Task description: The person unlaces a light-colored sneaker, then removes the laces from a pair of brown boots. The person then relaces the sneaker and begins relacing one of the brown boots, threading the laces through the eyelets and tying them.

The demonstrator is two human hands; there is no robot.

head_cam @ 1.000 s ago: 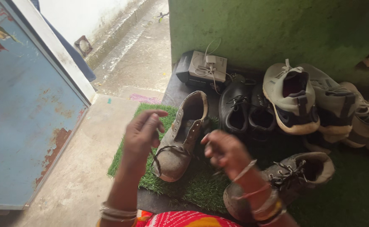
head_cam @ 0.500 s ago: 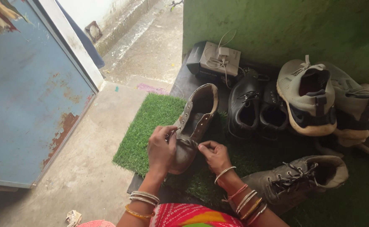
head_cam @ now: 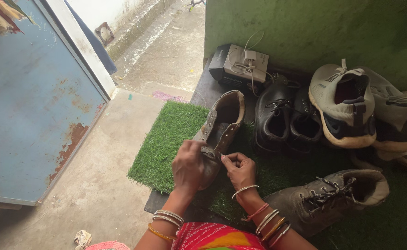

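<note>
The person's left hand (head_cam: 189,164) rests over the toe of a worn brown boot (head_cam: 219,132), its fingers curled down onto the leather near the lowest eyelets. The right hand (head_cam: 240,169) sits just beside it at the boot's right edge, fingers pinched together on what looks like the lace end, though the lace itself is too small to make out clearly. Bangles ring both wrists.

The boot stands upright on a green grass mat (head_cam: 166,139), toe toward the person, its opening facing the green wall (head_cam: 314,32). Its partner, a second brown boot (head_cam: 333,196) with dark laces threaded, lies to the right near the person's right forearm, toe pointing left.

Behind the held boot, a pair of black shoes (head_cam: 282,118) stands side by side, and to their right are grey sneakers (head_cam: 347,106) leaning on one another. A small box with a white cable (head_cam: 240,65) sits against the wall. On the left is a blue metal door (head_cam: 32,106) with rust patches, beside a bare concrete floor (head_cam: 106,185)
</note>
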